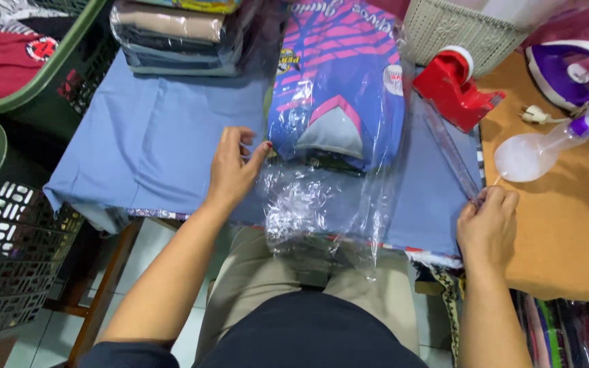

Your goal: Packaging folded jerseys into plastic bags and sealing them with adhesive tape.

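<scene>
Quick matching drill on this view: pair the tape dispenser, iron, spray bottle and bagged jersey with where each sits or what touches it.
1 tape dispenser
2 iron
3 spray bottle
4 bagged jersey

a under the left hand
b far right corner
c red, beside the white basket
d lying on the brown board

Pairs: 1-c, 2-b, 3-d, 4-a

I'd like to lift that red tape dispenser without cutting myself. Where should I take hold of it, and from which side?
Probably best to grip the red tape dispenser by its tall rounded back, where the white roll sits, coming down from above with fingers on its two flat sides. Its low pointed nose, aimed toward the brown table, likely carries the cutting edge, so keep off that end.
</scene>
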